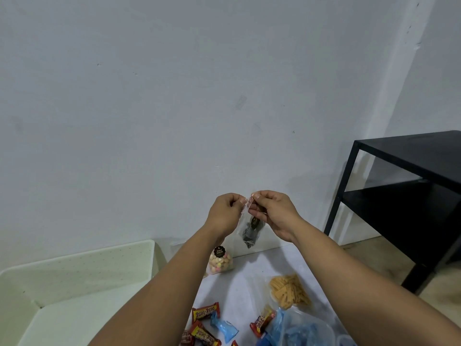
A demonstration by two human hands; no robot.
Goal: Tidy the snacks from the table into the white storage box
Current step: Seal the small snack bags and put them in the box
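Nearest the camera, red candy bars (204, 311) and blue wrappers (225, 327) lie scattered on the white surface (249, 275), with a bag of orange sticks (289, 290) to the right. Farther off, both forearms reach up. The left hand (225, 212) and right hand (270, 211) each pinch the top edge of a small clear bag (250, 229) with dark contents, fingers curled tight; this grip holds it hanging in the air above the surface. The white storage box (82, 268) sits on the near left. A bag of pale round snacks (220, 259) stands by the far wall. A black table (409, 186) stands at the right.
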